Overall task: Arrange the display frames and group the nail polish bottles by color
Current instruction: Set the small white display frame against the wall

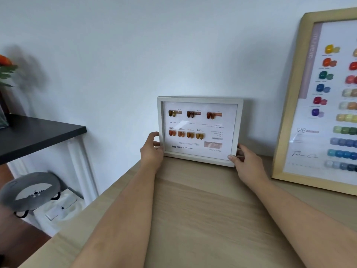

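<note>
A small white display frame with rows of brown and orange nail samples stands at the back of the wooden table, leaning against the wall; its print reads upside down. My left hand grips its lower left edge. My right hand grips its lower right corner, thumb on the front. A large light-wood display frame with many coloured nail samples leans against the wall at the right. No nail polish bottles are in view.
A black shelf juts out at the left with orange flowers on it. Below it lie a grey plush cushion and a white bag. The table's left edge runs diagonally.
</note>
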Available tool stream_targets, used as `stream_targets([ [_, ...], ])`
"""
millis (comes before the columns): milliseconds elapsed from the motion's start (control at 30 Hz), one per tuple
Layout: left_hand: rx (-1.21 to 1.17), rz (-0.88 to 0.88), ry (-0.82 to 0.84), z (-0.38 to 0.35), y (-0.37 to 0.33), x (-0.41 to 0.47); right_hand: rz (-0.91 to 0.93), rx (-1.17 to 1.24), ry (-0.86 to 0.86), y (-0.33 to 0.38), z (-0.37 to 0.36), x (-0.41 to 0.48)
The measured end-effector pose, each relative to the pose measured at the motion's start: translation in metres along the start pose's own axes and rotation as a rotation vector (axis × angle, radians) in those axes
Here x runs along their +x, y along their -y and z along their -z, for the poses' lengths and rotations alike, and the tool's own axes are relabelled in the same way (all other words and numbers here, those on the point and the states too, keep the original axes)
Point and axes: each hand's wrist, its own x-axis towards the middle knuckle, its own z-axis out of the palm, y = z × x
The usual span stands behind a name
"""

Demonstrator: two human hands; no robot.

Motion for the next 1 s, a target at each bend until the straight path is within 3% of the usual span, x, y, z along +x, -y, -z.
stream_targets([
  [1000,0.051,-0.038,0.038,-0.0062,0.0050,0.0056,-0.060,-0.096,-0.017,0.0024,-0.0016,-0.0018],
])
